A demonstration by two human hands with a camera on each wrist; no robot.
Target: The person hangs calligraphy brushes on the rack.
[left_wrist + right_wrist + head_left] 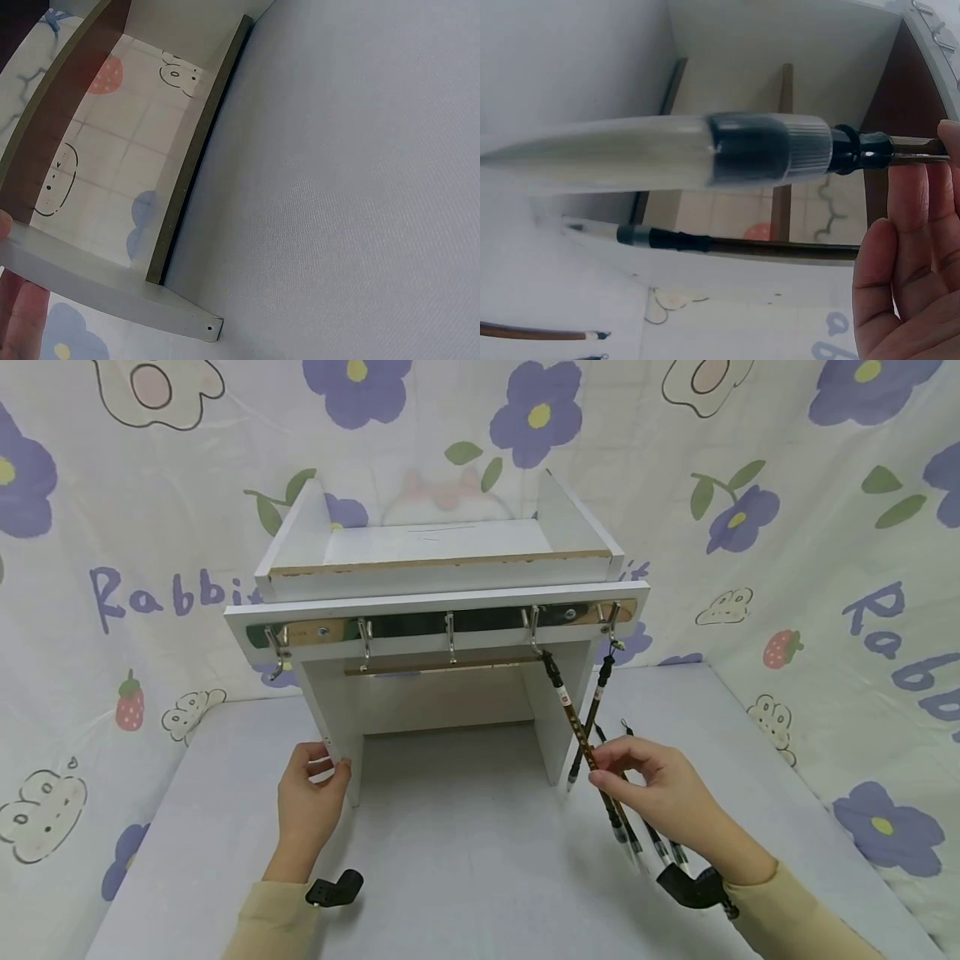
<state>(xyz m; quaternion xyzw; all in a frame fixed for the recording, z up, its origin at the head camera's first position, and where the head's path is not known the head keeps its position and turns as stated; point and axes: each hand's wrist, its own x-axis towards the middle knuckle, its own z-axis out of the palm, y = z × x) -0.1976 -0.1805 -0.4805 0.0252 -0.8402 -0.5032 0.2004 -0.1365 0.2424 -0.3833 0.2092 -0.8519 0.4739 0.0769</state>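
My right hand point(667, 785) pinches the brown shaft of a calligraphy brush point(572, 714) between thumb and fingers. The brush slants, its top end right at the fourth hook point(533, 628) from the left and its bristles pointing down. Large in the right wrist view is the pale tip point(652, 154) of this brush, under a clear cap. Behind it, a second brush point(602, 687) hangs from the rightmost hook point(613, 622). My left hand point(311, 797) holds the edge of the white rack's left side panel point(330, 710), thumb and fingers on opposite faces.
Several more brushes point(652, 839) lie on the white tabletop point(465, 860), partly hidden by the right hand. The rack's metal hook strip point(408, 623) carries other hooks to the left. An open-fronted shelf point(442, 539) tops the rack. Behind hangs a flower-print cloth point(442, 410).
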